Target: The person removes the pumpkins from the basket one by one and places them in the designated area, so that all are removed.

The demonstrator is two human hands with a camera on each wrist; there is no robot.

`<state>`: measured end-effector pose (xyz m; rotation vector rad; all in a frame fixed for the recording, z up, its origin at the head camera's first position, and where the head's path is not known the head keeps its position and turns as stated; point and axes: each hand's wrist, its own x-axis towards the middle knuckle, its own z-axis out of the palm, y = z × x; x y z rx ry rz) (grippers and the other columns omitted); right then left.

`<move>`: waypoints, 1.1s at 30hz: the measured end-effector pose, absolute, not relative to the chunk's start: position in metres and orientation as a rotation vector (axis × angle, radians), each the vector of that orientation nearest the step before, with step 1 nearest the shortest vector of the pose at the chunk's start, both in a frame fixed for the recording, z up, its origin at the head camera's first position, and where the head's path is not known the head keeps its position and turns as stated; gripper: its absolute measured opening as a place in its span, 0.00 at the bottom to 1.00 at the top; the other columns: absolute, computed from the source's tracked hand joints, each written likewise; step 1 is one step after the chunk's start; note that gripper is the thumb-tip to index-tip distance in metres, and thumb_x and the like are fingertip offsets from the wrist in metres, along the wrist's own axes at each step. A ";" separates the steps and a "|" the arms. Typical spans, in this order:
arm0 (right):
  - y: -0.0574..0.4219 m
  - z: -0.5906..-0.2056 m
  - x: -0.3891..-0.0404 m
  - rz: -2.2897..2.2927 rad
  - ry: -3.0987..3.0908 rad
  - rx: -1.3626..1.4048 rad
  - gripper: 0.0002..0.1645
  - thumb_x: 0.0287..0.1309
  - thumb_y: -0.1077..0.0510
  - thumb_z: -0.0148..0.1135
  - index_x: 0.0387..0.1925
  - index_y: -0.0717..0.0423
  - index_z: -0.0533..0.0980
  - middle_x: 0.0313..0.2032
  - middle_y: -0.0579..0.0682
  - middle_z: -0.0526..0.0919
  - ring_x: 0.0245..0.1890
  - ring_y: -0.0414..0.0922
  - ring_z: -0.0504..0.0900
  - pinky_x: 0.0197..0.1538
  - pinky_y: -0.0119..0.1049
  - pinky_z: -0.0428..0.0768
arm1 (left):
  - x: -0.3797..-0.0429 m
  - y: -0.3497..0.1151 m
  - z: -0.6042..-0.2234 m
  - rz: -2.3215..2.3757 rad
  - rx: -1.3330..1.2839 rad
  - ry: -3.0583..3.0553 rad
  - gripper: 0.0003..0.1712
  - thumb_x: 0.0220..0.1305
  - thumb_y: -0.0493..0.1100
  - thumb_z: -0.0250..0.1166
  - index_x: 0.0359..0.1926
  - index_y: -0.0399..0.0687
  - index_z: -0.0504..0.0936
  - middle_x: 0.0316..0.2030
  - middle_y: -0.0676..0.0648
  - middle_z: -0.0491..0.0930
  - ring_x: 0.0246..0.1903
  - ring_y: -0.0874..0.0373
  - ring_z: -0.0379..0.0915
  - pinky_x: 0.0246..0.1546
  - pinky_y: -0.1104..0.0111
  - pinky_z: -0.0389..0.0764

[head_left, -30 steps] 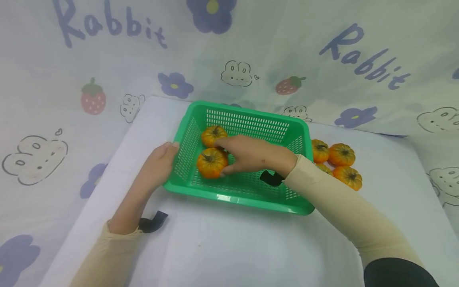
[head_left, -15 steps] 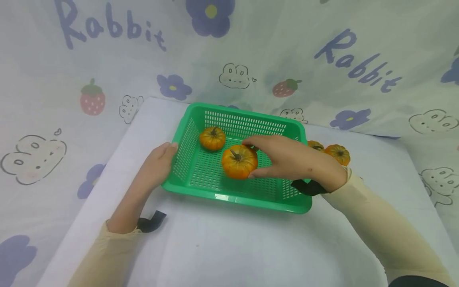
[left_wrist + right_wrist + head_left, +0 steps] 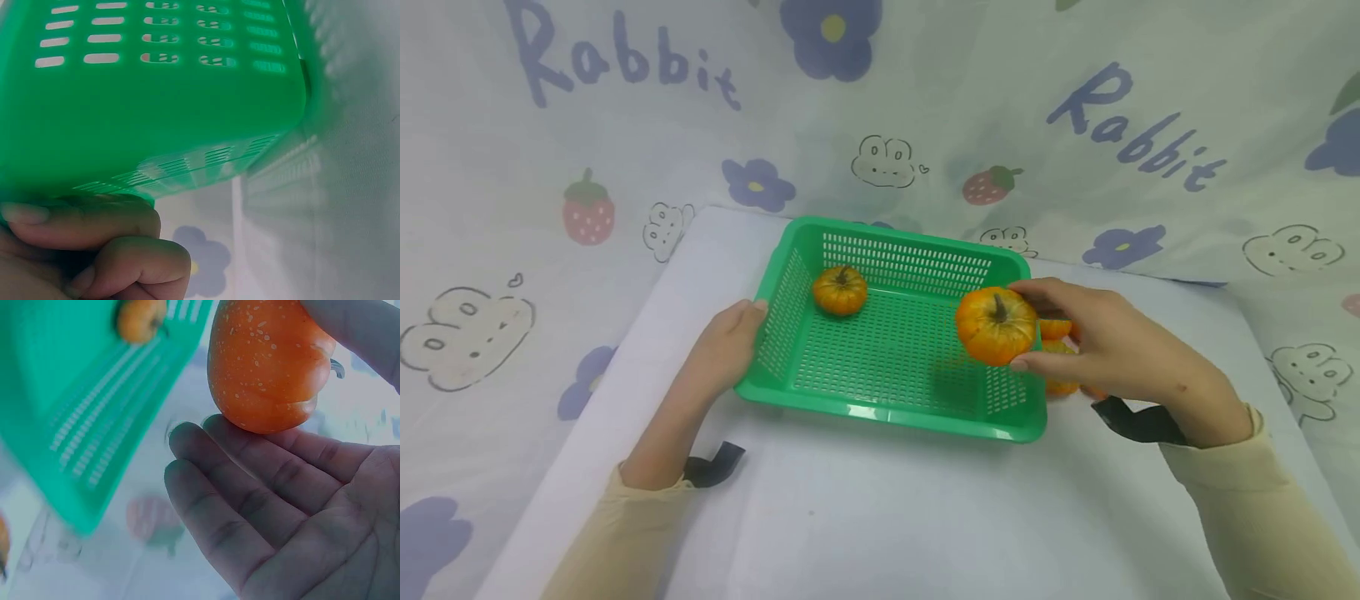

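My right hand (image 3: pixel 1097 337) pinches a small orange pumpkin (image 3: pixel 996 327) between thumb and fingers, raised over the right end of a green plastic basket (image 3: pixel 880 414). In the right wrist view the same pumpkin (image 3: pixel 269 369) shows pale specks and a short stem, with the other fingers stretched out below it. At the basket's left end my left hand (image 3: pixel 726 346) grips the rim; the left wrist view shows its fingers (image 3: pixel 144 265) curled there. A second small pumpkin (image 3: pixel 840 291) sits inside, in the basket's back left corner.
Several more pumpkins (image 3: pixel 1060 367) lie on the white table (image 3: pixel 880 517) just right of the basket, partly hidden behind the right hand and the held pumpkin. A patterned cloth (image 3: pixel 925 100) with rabbits and flowers hangs behind the table.
My right hand has lifted the larger pumpkin from beside the other one and carried it right, to the basket's right end. The left hand keeps its place on the rim.
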<state>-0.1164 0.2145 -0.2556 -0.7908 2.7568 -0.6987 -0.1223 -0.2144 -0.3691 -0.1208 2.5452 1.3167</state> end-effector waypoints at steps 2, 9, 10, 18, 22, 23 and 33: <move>0.231 -0.256 -0.113 -0.724 2.808 -0.756 0.43 0.58 0.50 0.80 0.71 0.51 0.70 0.61 0.46 0.81 0.58 0.50 0.84 0.57 0.45 0.83 | -0.122 -0.214 -0.369 1.312 -0.123 2.549 0.38 0.83 0.66 0.31 0.54 0.38 0.72 0.35 0.39 0.76 0.32 0.47 0.75 0.34 0.59 0.78; 0.289 -0.262 -0.118 -0.688 2.952 -0.467 0.48 0.59 0.50 0.80 0.74 0.57 0.65 0.68 0.61 0.75 0.62 0.66 0.78 0.59 0.56 0.77 | -0.122 -0.215 -0.370 1.297 -0.110 2.580 0.38 0.83 0.66 0.31 0.54 0.38 0.73 0.34 0.40 0.76 0.32 0.47 0.75 0.34 0.59 0.79; 0.296 -0.264 -0.121 -0.685 2.960 -0.418 0.49 0.59 0.49 0.79 0.74 0.58 0.64 0.68 0.63 0.73 0.62 0.68 0.76 0.58 0.63 0.74 | -0.122 -0.215 -0.371 1.296 -0.113 2.581 0.38 0.83 0.66 0.31 0.54 0.38 0.73 0.33 0.40 0.76 0.32 0.47 0.75 0.34 0.59 0.79; 0.347 -0.287 -0.141 -0.742 2.971 -0.060 0.55 0.67 0.39 0.70 0.79 0.63 0.55 0.70 0.72 0.67 0.64 0.75 0.70 0.60 0.70 0.73 | -0.121 -0.214 -0.370 1.301 -0.117 2.585 0.37 0.83 0.65 0.32 0.54 0.37 0.73 0.32 0.40 0.76 0.30 0.47 0.75 0.33 0.59 0.79; 0.363 -0.300 -0.146 -0.772 2.960 0.082 0.58 0.69 0.35 0.66 0.80 0.66 0.51 0.71 0.76 0.64 0.65 0.77 0.67 0.57 0.78 0.69 | -0.121 -0.213 -0.369 1.302 -0.118 2.590 0.37 0.84 0.64 0.32 0.53 0.37 0.73 0.31 0.40 0.75 0.30 0.47 0.74 0.32 0.60 0.78; 0.367 -0.304 -0.146 -0.778 2.961 0.110 0.58 0.69 0.35 0.65 0.80 0.66 0.50 0.71 0.76 0.64 0.66 0.76 0.67 0.57 0.78 0.68 | -0.121 -0.212 -0.369 1.305 -0.116 2.593 0.37 0.84 0.64 0.32 0.53 0.37 0.73 0.31 0.40 0.75 0.30 0.47 0.74 0.32 0.60 0.78; 0.399 -0.345 -0.153 -0.798 2.980 0.223 0.55 0.72 0.35 0.61 0.77 0.71 0.54 0.69 0.77 0.64 0.64 0.76 0.67 0.58 0.75 0.70 | -0.121 -0.213 -0.372 1.311 -0.121 2.597 0.37 0.83 0.64 0.32 0.53 0.36 0.73 0.30 0.40 0.74 0.30 0.47 0.73 0.32 0.59 0.77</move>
